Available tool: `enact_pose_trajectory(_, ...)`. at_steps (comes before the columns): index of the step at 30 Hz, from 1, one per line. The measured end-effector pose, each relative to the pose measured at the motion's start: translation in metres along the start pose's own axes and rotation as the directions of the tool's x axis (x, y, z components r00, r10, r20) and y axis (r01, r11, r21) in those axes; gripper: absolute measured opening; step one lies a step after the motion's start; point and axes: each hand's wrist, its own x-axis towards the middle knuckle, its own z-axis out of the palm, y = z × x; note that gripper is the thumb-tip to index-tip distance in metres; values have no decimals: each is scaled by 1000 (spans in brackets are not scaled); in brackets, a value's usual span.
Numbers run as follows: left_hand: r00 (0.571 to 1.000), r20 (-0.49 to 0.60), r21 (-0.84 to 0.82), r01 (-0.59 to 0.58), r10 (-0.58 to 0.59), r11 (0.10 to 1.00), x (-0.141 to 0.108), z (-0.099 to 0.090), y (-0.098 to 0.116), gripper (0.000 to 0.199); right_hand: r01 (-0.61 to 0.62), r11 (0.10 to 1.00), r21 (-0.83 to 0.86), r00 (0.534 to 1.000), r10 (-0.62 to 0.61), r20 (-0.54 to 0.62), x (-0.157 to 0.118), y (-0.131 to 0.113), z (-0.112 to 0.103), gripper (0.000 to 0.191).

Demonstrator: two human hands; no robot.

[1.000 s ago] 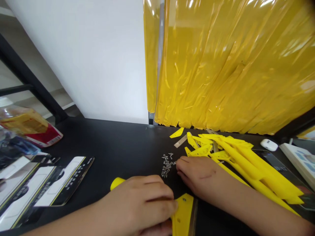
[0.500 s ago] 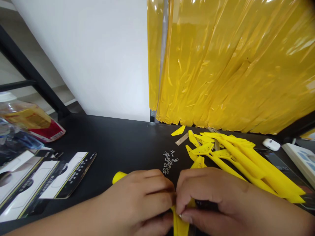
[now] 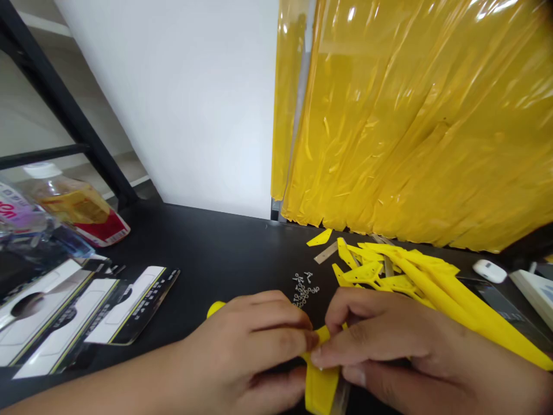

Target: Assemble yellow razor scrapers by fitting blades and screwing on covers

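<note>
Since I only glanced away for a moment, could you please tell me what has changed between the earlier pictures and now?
The right hand has come back from the small metal parts toward the person, its fingertips now at the yellow piece. The left hand still holds that piece; the yellow pile and cards stayed put.

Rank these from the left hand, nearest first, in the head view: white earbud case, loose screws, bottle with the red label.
1. Loose screws, just beyond the left hand.
2. Bottle with the red label, far left.
3. White earbud case, far right.
</note>
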Motion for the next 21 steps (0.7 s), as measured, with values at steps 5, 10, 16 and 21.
enact_pose_trajectory(5,992,-112,-30,-52,48,998,0,0,-2,37,145,986,-84,989,-144,20,0,1,-6,47)
enact_pose_trajectory(10,992,-111,-4,-60,59,998,-1,1,-3,32,218,966,-136,974,-225,-37,1,0,-6,44)
enact_pose_trajectory(16,989,-142,11,-47,48,999,-5,1,-3,35,209,953,-218,970,-231,-81,5,-4,-3,36)
enact_pose_trajectory(21,988,-151,-53,34,-42,998,-8,0,4,46,212,953,-218,951,-253,-180,7,-7,8,23)
